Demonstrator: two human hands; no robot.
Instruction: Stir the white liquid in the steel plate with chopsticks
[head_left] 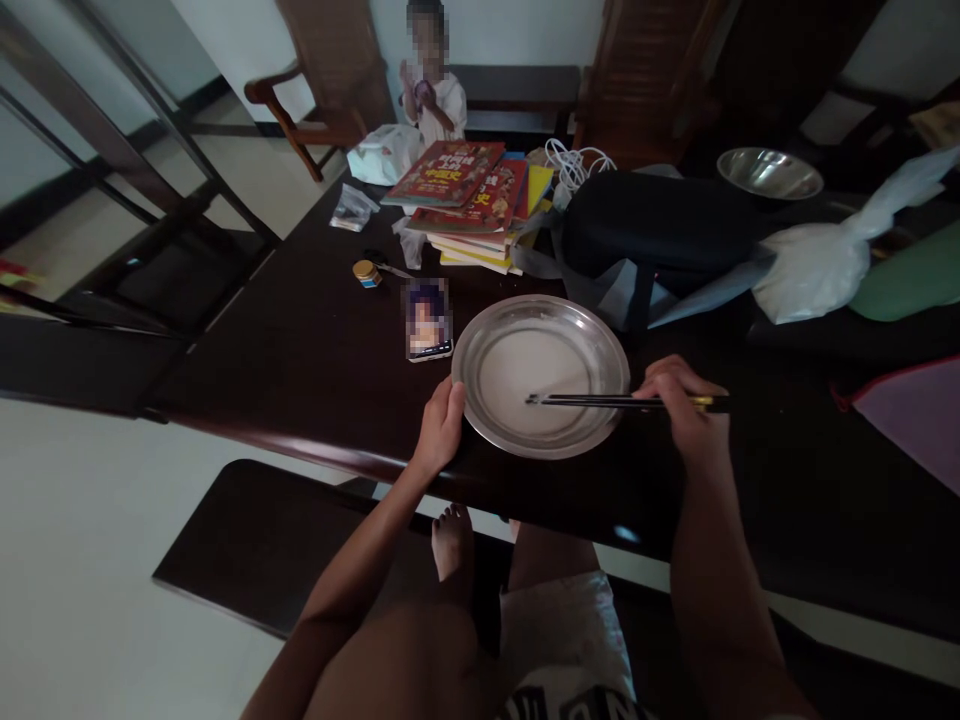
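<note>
The dark tabletop (300,330) carries a stack of books (454,185) at its far side, with a person (446,108) standing behind. I find the metal bowl (555,447) near the close edge, just beside a phone (429,325), and it contains a pale liquid (525,365). My left hand (441,428) touches the bowl's left side; I cannot tell whether its fingers grip. My right hand (686,400) pinches black chopsticks (592,401), tips in the liquid.
</note>
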